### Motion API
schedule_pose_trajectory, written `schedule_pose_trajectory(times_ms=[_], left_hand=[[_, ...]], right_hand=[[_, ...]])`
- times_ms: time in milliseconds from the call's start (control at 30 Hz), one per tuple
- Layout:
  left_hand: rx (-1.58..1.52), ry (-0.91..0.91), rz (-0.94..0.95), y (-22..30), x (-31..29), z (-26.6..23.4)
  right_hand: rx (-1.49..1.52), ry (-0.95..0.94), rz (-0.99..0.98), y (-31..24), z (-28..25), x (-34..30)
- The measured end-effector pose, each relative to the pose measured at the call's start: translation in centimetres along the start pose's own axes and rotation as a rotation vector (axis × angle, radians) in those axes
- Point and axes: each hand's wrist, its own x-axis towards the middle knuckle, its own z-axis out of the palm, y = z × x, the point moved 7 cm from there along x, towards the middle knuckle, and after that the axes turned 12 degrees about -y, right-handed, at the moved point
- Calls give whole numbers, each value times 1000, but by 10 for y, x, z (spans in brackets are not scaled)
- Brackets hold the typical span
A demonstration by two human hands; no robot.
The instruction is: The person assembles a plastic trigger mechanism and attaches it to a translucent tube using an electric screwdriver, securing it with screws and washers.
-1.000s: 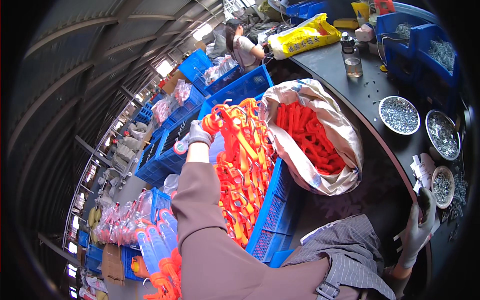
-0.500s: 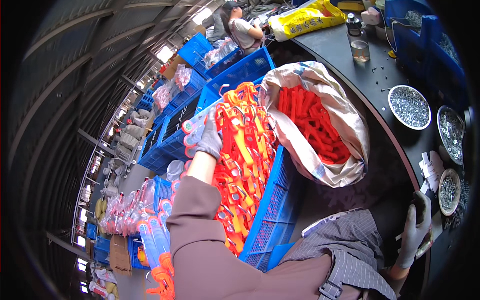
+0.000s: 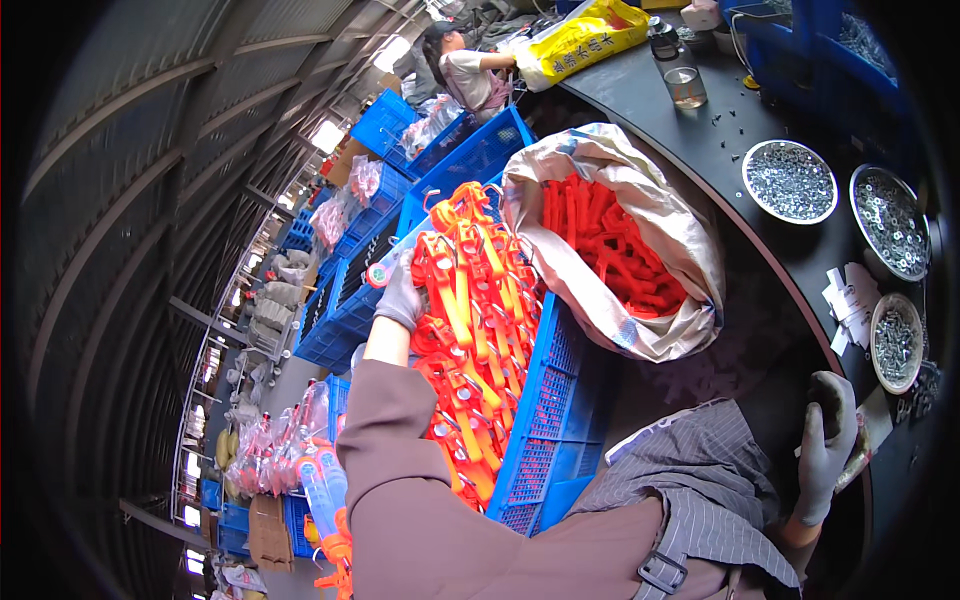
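Observation:
My left hand, in a grey glove, reaches into the pile of orange plastic hangers with metal hooks that fills a blue crate; its fingers are closed on hangers at the pile's left side. My right hand, also gloved, grips the edge of the dark table low at the right. Between them stands a pale woven sack full of loose orange plastic pieces.
On the table sit metal bowls of small screws and washers, a glass jar and a yellow bag. More blue crates line the left. Another person works at the far end.
My left hand has slid down and nearer along the left side of the hanger pile. My right hand stays on the table edge. The view has tilted slightly.

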Motion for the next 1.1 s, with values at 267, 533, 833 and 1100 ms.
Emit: schedule_pose_trajectory(times_ms=[267,533,833,1100], left_hand=[[479,104,48,50,-57,10],[641,-22,233,23,60,-50],[788,30,301,16,56,-54],[265,389,115,40,10,-175]], right_hand=[[-21,-8,9,0,-2,-5],[-191,-48,49,8,10,-3],[-159,-47,23,16,20,1],[-39,-41,47,10,1,-9]])
